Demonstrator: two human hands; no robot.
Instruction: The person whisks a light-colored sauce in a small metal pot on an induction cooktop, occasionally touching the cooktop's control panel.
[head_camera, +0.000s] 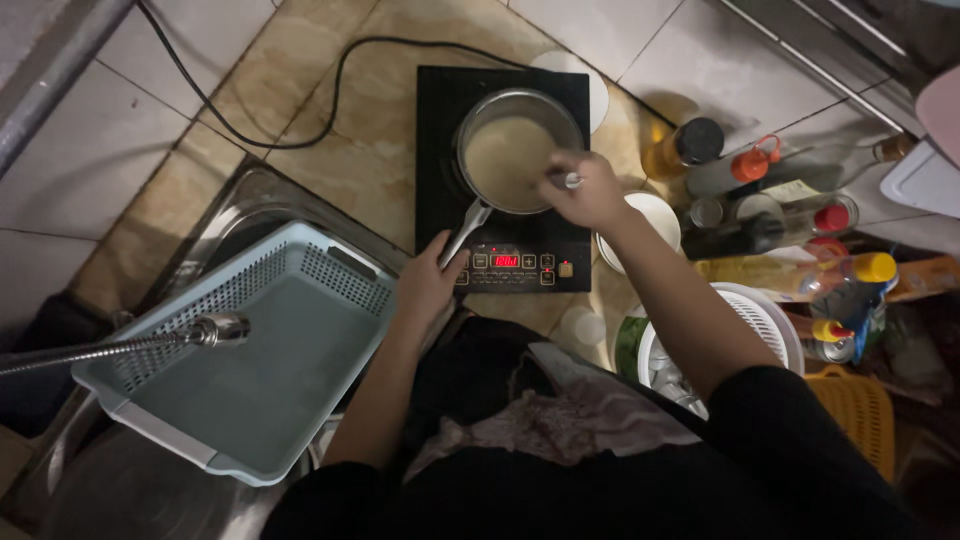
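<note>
Now | left hand (428, 285) grips saucepan (515, 150) handle | right hand (590, 190) stirs at rim

1 saucepan (512, 150), 1 induction hob (440, 130), 1 blue basket (250, 380), 1 faucet (215, 329), 2 hands.

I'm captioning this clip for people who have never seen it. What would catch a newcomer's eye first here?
First the steel saucepan of pale creamy liquid on the black induction hob at top centre, its red display lit. The left hand holds the pan's handle while the right hand grips a metal utensil over the liquid. Lower left, a grey-blue perforated plastic basket sits over the sink under a metal tap.
</note>
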